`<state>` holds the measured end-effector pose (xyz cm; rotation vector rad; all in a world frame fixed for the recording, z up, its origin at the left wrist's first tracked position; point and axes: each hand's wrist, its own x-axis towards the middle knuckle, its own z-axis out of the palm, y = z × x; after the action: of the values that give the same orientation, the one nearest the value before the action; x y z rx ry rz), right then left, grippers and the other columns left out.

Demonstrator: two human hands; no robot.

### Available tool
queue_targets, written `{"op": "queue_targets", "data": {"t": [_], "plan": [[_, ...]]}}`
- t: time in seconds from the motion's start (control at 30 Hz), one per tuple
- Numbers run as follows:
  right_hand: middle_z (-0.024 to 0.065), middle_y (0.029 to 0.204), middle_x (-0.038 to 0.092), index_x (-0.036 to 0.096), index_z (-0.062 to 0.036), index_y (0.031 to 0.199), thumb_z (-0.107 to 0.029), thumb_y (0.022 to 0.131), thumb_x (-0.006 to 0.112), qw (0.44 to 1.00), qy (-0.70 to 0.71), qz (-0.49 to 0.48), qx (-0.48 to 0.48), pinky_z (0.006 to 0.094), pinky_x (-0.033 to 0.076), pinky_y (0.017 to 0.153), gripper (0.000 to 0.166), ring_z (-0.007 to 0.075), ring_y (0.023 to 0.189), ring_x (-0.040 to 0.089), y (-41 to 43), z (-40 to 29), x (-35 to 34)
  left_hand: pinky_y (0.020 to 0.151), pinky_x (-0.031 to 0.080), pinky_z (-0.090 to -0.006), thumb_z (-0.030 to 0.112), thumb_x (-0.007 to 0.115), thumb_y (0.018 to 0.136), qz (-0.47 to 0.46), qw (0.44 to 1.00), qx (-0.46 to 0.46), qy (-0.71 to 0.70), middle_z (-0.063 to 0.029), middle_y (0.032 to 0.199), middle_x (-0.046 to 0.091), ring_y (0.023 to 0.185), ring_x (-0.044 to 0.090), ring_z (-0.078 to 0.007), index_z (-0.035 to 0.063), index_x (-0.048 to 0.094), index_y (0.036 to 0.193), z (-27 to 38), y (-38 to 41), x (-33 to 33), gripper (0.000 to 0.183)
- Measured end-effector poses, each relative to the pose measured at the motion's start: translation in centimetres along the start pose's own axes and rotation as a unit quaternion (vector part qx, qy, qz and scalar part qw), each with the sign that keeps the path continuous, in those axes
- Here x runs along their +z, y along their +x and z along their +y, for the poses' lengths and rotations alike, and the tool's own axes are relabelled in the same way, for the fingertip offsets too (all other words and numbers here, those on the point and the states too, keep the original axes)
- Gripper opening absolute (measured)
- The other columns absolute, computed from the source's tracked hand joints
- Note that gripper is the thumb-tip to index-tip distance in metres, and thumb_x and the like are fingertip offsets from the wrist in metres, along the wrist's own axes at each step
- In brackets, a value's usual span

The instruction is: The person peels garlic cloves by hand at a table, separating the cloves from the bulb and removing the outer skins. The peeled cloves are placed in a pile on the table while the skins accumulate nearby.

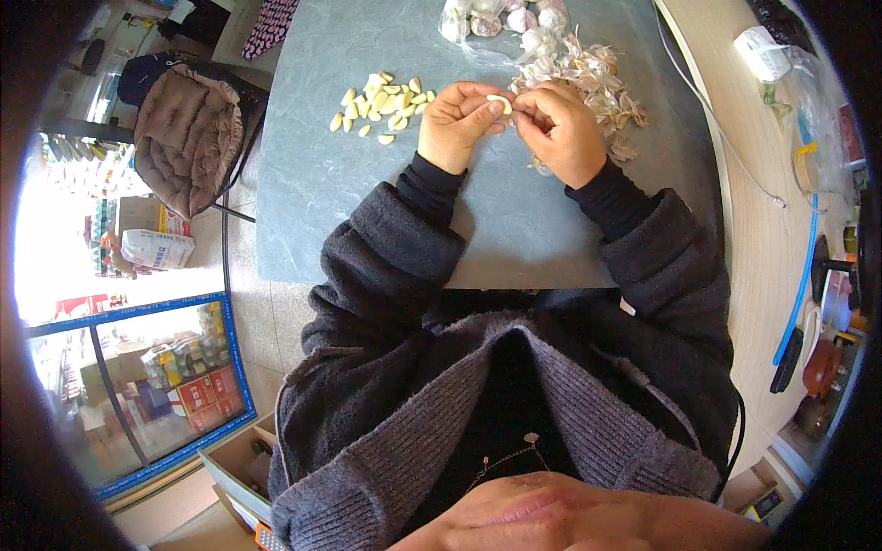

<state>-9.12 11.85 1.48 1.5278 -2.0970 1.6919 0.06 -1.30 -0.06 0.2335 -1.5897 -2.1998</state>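
A pale garlic clove [499, 104] is held between the thumb and fingers of my left hand [456, 124]. Close beside it, my right hand [561, 131] has its thumb and forefinger pinched at the clove's right end; whether they grip a bit of skin cannot be seen. Peeled garlic cloves [379, 102] lie in a loose group on the grey tabletop, left of my left hand. Papery garlic skins [586, 69] are heaped behind and to the right of my right hand. Whole garlic bulbs [521, 21] lie in and around a clear plastic bag [482, 54] at the far edge.
The grey stone-look table [331, 206] spans the front. Along its right side runs a light wooden counter [758, 227] with a white cable [723, 138]. At left stand a chair with a brown padded cushion [189, 138] and a blue-framed glass case [165, 399] of packaged goods.
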Motion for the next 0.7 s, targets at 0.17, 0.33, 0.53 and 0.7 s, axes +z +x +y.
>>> {"op": "queue_targets", "data": {"t": [0.17,0.33,0.53,0.7], "plan": [[0.0063,0.066,0.052,0.052,-0.0037,0.072,-0.003,0.069,0.062,1.0,-0.022,0.004,-0.017,0.029,0.042,0.048,0.01,0.0186,0.054,0.053,0.1,0.3,0.1,0.068,0.05,-0.0223,0.001,0.054,0.083,-0.007,0.999,0.019,0.038,-0.0116,0.097,0.062,0.081,0.06,-0.013,0.0018,0.052,0.098,0.1,-0.2,0.1,0.015],[0.0075,0.064,0.051,0.05,-0.0034,0.071,-0.002,0.069,0.06,1.0,-0.008,0.013,-0.012,0.0296,0.041,0.048,0.01,0.0195,0.053,0.052,0.2,0.6,-0.1,0.07,0.049,-0.0228,0.0,0.053,0.084,-0.036,0.998,0.012,0.043,-0.0108,0.1,0.061,0.085,0.059,-0.0122,0.0006,0.051,0.102,0.1,-0.4,0.3,0.019],[0.0089,0.064,0.051,0.051,-0.0022,0.076,-0.002,0.072,0.058,0.996,0.071,0.034,0.036,0.0281,0.04,0.049,0.009,0.0164,0.053,0.051,0.1,1.0,0.0,0.076,0.047,-0.0244,-0.001,0.051,0.084,-0.055,0.997,0.033,0.035,-0.01,0.101,0.061,0.089,0.058,-0.0132,-0.0003,0.048,0.112,0.3,-0.3,0.6,0.028],[0.0117,0.069,0.055,0.052,-0.0021,0.079,-0.011,0.076,0.059,0.997,-0.054,-0.043,-0.045,0.0334,0.041,0.057,0.011,0.0245,0.062,0.053,1.0,0.5,0.6,0.07,0.046,-0.0225,-0.003,0.053,0.08,0.036,0.958,0.125,0.254,-0.0075,0.09,0.061,0.079,0.057,-0.0109,0.0011,0.054,0.106,0.4,-0.3,-1.6,0.027]]}}
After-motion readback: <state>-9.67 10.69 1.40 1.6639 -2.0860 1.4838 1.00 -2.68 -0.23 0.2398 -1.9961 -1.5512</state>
